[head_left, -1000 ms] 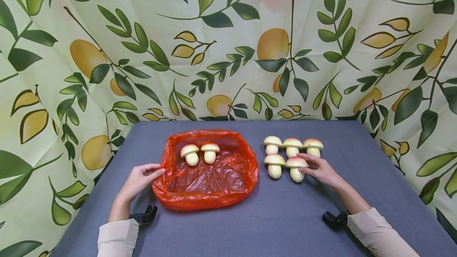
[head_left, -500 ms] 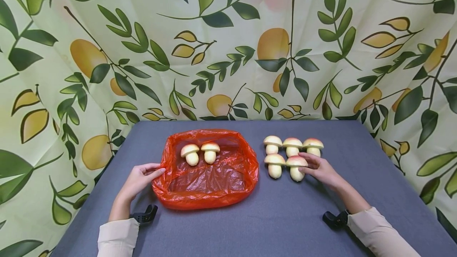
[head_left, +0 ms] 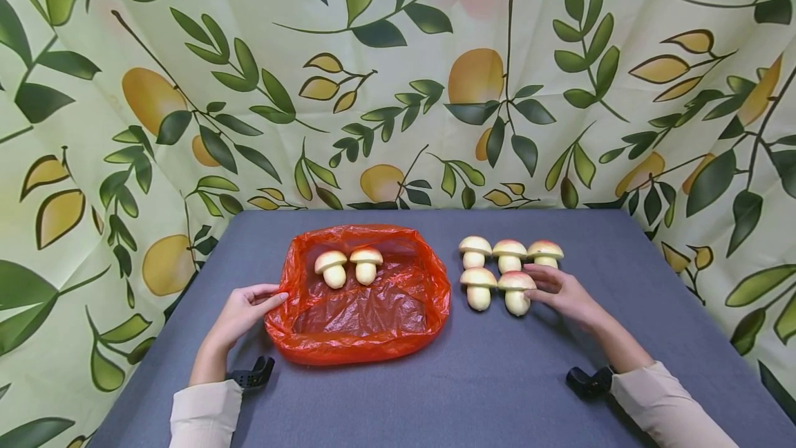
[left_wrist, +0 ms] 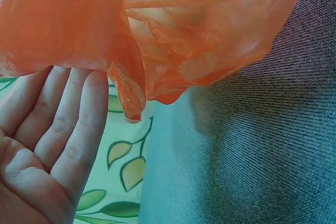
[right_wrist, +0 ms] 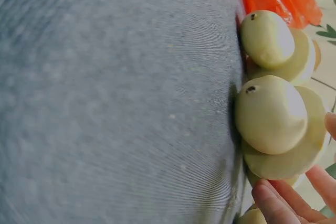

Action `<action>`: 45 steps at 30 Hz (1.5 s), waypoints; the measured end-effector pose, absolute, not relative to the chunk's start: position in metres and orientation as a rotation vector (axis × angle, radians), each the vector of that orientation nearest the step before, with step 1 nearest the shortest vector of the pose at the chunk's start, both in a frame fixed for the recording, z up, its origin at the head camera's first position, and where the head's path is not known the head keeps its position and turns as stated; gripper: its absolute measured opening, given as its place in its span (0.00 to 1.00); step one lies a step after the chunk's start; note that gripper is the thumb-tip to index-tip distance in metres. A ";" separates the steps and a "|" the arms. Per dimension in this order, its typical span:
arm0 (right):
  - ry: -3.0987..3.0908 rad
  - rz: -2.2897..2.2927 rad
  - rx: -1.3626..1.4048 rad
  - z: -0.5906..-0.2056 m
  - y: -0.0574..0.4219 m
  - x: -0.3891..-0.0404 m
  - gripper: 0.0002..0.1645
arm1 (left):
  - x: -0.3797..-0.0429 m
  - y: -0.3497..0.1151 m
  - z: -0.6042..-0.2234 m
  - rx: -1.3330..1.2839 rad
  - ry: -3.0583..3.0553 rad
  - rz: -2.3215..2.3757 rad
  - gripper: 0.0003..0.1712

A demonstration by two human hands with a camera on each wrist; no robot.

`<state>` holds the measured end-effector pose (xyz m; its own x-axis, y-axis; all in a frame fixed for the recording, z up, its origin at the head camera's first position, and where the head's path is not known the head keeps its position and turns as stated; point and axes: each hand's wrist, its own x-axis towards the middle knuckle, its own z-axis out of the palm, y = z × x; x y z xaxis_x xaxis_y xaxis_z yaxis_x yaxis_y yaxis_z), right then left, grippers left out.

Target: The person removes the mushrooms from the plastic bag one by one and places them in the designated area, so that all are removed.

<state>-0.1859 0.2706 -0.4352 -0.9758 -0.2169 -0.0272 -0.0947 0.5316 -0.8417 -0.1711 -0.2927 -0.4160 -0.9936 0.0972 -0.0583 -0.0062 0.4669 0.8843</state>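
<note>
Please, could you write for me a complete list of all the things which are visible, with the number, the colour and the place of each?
Plastic bag: 1, red, open, left of middle on the table
Mushrooms in the bag: 2, cream with reddish-yellow caps, side by side
Mushrooms outside the bag: 5, same colours, right of it, three in the far row, two in the near
Table: 1, grey-blue, under everything
Printed cloth: pale with green leaves and orange fruit, behind the table
Wrist devices: 2, black, one per wrist
Sleeves: 2, off-white
Left hand: 1, bare, at the bag's left edge
Right hand: 1, bare, at the near row's right mushroom
</note>
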 end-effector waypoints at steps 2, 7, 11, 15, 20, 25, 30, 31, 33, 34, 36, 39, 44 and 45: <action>2.635 -1.442 -0.270 -0.433 0.272 -0.186 0.36 | -0.171 -0.293 -0.416 0.083 2.604 1.571 0.23; 2.644 -1.442 -0.239 -0.424 0.273 -0.184 0.35 | -0.172 -0.294 -0.416 0.087 2.606 1.569 0.23; 2.675 -1.427 -0.194 -0.415 0.272 -0.183 0.35 | -0.172 -0.294 -0.417 0.085 2.608 1.573 0.23; 2.682 -1.448 -0.188 -0.409 0.272 -0.182 0.35 | -0.173 -0.294 -0.417 0.082 2.605 1.577 0.23; 2.662 -1.509 -0.205 -0.403 0.268 -0.180 0.35 | -0.173 -0.294 -0.417 0.091 2.608 1.581 0.23; 2.680 -1.518 -0.229 -0.398 0.260 -0.178 0.32 | -0.173 -0.294 -0.417 0.086 2.613 1.568 0.24; 2.654 -1.571 -0.270 -0.392 0.251 -0.174 0.30 | -0.172 -0.294 -0.417 0.077 2.611 1.557 0.24; 2.639 -1.585 -0.278 -0.391 0.249 -0.173 0.30 | -0.172 -0.294 -0.417 0.076 2.606 1.559 0.24; 2.613 -1.610 -0.310 -0.389 0.245 -0.171 0.29 | -0.172 -0.294 -0.417 0.069 2.599 1.566 0.24; 2.598 -1.618 -0.320 -0.388 0.243 -0.170 0.29 | -0.171 -0.294 -0.417 0.068 2.595 1.568 0.24; 2.572 -1.629 -0.339 -0.387 0.240 -0.169 0.28 | -0.171 -0.293 -0.417 0.068 2.591 1.570 0.24; 2.560 -1.629 -0.353 -0.384 0.234 -0.168 0.28 | -0.170 -0.292 -0.416 0.066 2.592 1.569 0.24; 2.556 -1.633 -0.399 -0.384 0.221 -0.169 0.27 | -0.171 -0.292 -0.416 0.073 2.593 1.551 0.24; 2.541 -1.644 -0.410 -0.384 0.217 -0.169 0.27 | -0.171 -0.292 -0.416 0.077 2.593 1.545 0.24</action>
<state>-0.1690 0.2173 -0.3840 -0.9603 -0.2698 0.0713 -0.1756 0.3858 -0.9057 -0.1712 -0.2919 -0.4165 -0.9912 0.1061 -0.0792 -0.0191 0.4771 0.8787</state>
